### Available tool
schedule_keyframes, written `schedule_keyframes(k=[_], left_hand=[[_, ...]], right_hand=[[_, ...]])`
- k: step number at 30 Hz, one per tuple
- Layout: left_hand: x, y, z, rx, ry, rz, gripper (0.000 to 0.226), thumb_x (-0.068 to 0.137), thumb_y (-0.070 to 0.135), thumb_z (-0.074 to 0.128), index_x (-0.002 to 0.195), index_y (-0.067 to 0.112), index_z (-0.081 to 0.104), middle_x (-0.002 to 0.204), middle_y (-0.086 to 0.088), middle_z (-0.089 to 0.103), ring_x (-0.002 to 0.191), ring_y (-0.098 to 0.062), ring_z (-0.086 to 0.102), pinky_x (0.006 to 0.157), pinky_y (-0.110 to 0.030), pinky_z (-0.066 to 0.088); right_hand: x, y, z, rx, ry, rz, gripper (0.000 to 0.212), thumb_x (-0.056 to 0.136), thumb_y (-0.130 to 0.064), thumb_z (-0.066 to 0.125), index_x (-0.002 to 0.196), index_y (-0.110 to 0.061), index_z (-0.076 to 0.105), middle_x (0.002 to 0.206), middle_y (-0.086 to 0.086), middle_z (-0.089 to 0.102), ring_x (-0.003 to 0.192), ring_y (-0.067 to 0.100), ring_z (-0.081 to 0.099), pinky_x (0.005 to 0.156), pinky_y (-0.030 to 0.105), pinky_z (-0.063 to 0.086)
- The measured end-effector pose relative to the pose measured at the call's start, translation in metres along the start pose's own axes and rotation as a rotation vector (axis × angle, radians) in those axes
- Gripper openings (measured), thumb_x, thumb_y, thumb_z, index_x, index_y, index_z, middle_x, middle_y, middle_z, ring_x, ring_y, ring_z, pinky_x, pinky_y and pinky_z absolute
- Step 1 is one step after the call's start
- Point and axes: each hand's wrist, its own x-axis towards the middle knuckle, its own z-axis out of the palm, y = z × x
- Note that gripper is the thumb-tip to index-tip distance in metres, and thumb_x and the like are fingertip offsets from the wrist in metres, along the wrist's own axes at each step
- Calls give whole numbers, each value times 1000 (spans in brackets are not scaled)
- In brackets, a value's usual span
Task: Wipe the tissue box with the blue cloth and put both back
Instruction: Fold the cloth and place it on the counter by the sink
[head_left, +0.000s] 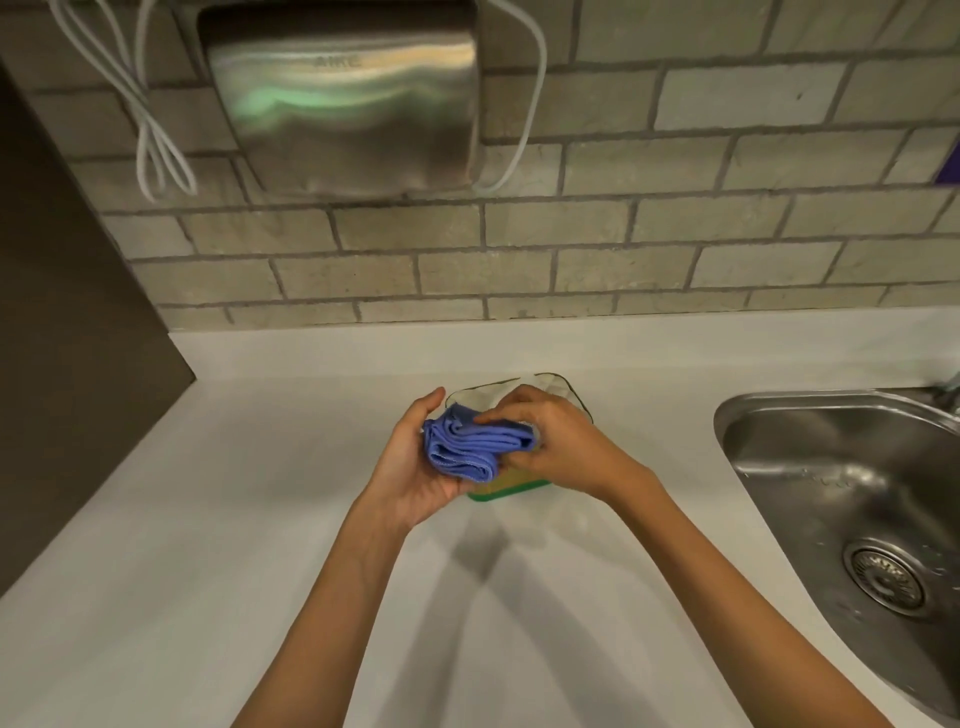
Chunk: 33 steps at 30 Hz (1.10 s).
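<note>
A folded blue cloth (475, 444) is bunched between both hands above the white counter (260, 519). My left hand (415, 467) cups it from below and from the left. My right hand (550, 441) grips its right end with the fingers on top. Just behind and under the hands sits the tissue box (511, 491), a clear-topped box with a green and yellow lower edge. Most of the box is hidden by my hands and the cloth.
A steel sink (841, 499) with a drain is sunk into the counter at the right. On the brick wall hangs a metal hand dryer (343, 98) with white cables (156, 150). A dark panel (62, 338) bounds the left side.
</note>
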Motion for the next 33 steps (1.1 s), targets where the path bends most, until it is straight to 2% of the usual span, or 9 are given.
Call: schedule_keyframes(k=[4,7,10,12,16,20,24,28,33], left_hand=[[0,-4,-3,145,2,-75,66,85,63,38,101,11,74,104,-20,73,92,-33,71,82,-42,56],[2,-12,-2,163,29,-110,63,78,69,45,82,16,79,98,-18,74,83,-29,74,73,-36,59],[3,-20,0,156,48,-95,42,65,59,63,63,18,73,87,-7,72,74,-19,72,66,-31,59],[2,-23,2,226,-21,-121,41,65,52,67,80,15,75,92,-5,72,75,-16,68,64,-25,53],[1,-28,3,359,59,-58,31,85,17,62,114,7,65,94,-3,76,77,-13,72,61,-22,56],[1,-39,7,475,161,4,29,90,10,56,119,4,59,118,-14,66,95,-23,64,75,-26,53],[-2,-58,11,542,168,-17,23,93,25,54,108,11,65,106,-6,69,94,-19,66,74,-25,54],[-4,-81,12,442,-32,-70,20,86,12,63,105,14,67,101,2,76,90,-11,73,67,-20,58],[-5,-124,32,464,53,-11,13,86,4,60,91,16,65,93,-3,70,79,-13,69,60,-20,57]], right_hand=[[3,7,-13,123,-31,100,23,74,-23,75,94,-13,75,88,8,74,81,20,65,77,40,53],[3,15,-23,237,-45,159,27,77,-24,73,89,0,74,81,24,72,72,19,59,68,30,47],[-2,26,-27,469,61,291,36,83,-20,66,90,15,65,81,31,64,78,19,55,72,33,45],[-7,34,-30,601,164,397,39,88,-18,60,92,21,58,78,30,56,78,19,53,68,28,47],[-26,52,-38,833,246,659,17,87,-23,56,85,-7,62,86,6,62,74,17,59,57,20,53],[-52,65,-29,822,155,847,39,77,-45,66,96,-12,67,92,0,71,83,13,66,58,23,51],[-82,69,-14,707,248,799,28,81,-32,69,68,-9,60,66,1,61,63,14,56,47,11,43],[-112,70,-26,655,370,708,18,86,-27,64,84,-9,65,74,4,64,66,14,59,54,12,47],[-162,68,-52,635,443,650,21,90,-20,58,94,0,64,80,13,66,72,20,61,70,25,49]])
